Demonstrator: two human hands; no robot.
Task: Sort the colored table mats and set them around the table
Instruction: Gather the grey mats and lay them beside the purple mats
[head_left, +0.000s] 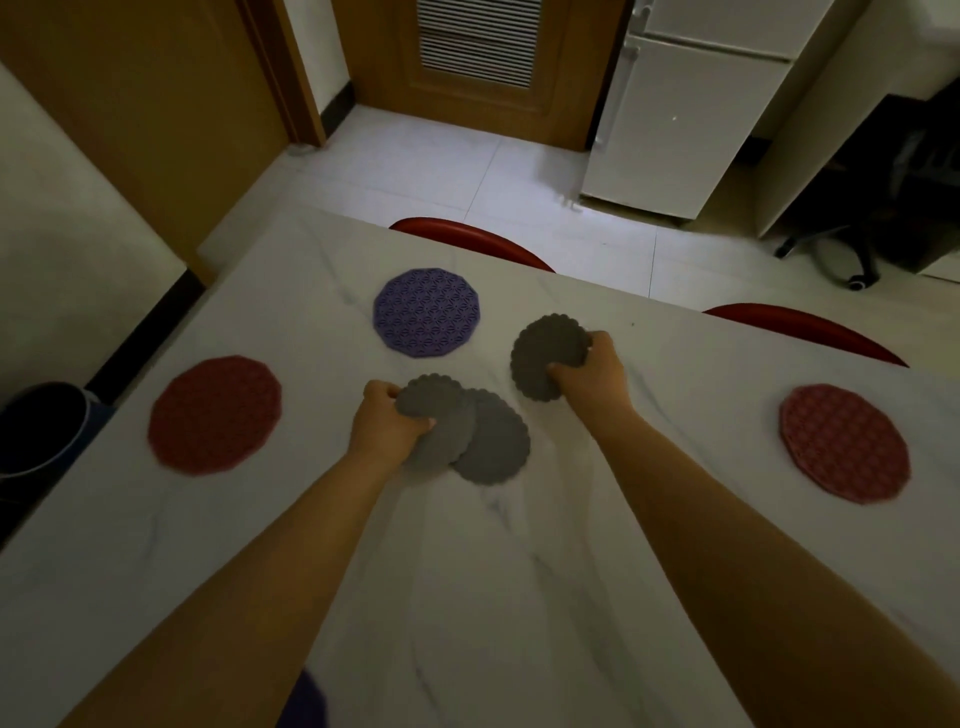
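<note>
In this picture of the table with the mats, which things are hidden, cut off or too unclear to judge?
Head view only:
- Purple shape at the bottom edge: cut off by the frame and the left arm; possibly another mat.
- Gray mats under the left hand: overlapping, exact count unclear.
- Gray mat in the right hand: one or several, unclear.
- Pink mat: may be a stack; edges too dim.
- Red chairs: only tops show, table hides the rest.

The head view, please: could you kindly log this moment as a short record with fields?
surface: white marbled table
left hand: grips two overlapping grey scalloped round mats
right hand: holds one grey scalloped round mat, raised
laid out: purple patterned round mat far centre; dark red round mat left; pink-red round mat right
seating: red chairs at far edge
</note>
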